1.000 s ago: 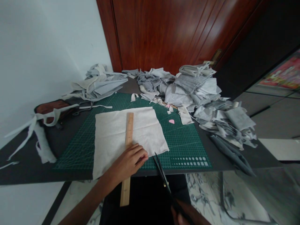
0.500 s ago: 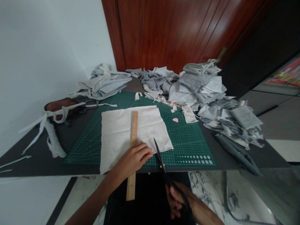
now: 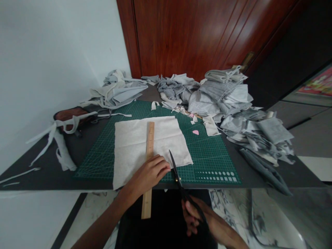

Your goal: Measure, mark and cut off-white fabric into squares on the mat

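Cloth point(image 3: 132, 152): pale, spread over the middle of the cutting mat point(image 3: 207, 152), its near left corner reaching past the mat's near edge
Ruler point(image 3: 150, 136): across the cloth, its near end jutting past the mat and off the surface point(image 3: 85, 145)
Left hand point(image 3: 153, 170): laid over the ruler by the mat's near edge, fingers curled; cannot tell if they pinch the cloth
Right hand point(image 3: 193, 212): gripping the scissors point(image 3: 179, 185) just off the mat's near side
Clean cut: likely wants the ruler pressed firm, the cloth taut, the blades clear of the left hand beside them
Crease: runs across the cloth and might skew a line
Pink piece point(image 3: 195, 132): on the mat, right of the cloth
Grey fabric heap point(image 3: 220, 97): along the mat's far right, leaving the mat's middle free
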Demonstrator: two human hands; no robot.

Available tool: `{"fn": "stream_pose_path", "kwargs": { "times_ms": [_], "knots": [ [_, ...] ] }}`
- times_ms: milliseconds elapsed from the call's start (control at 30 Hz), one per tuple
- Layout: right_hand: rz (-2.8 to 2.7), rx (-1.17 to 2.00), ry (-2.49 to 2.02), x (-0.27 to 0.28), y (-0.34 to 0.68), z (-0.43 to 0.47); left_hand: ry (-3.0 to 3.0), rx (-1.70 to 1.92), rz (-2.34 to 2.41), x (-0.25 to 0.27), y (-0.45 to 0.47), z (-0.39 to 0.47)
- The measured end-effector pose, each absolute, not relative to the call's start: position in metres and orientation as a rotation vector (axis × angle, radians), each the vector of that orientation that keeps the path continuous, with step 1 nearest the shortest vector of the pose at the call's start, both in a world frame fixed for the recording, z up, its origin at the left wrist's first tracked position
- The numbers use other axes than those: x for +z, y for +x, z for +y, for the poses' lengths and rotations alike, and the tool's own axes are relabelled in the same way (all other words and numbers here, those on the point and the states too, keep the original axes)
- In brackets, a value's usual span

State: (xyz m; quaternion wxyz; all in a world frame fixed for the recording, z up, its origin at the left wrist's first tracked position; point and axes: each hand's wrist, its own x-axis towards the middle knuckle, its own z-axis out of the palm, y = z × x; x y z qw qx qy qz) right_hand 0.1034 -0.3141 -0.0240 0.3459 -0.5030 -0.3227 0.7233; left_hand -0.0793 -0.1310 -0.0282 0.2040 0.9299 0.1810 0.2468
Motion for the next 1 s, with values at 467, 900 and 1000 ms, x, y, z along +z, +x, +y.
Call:
{"fn": "stream_pose_path", "kwargs": {
  "times_ms": [467,900,1000],
  "knots": [
    [-0.898,1.858,-1.354,-0.024,0.106,-0.316,2.585,0.681,0.528,-0.031,-0.080,-0.131],
    [-0.872,1.793,-1.394,-0.031,0.098,-0.318,2.569,0.675,0.535,-0.028,-0.081,-0.133],
    [-0.844,1.800,-1.380,-0.035,0.096,-0.319,2.591,0.683,0.522,-0.027,-0.080,-0.134]
  ]
}}
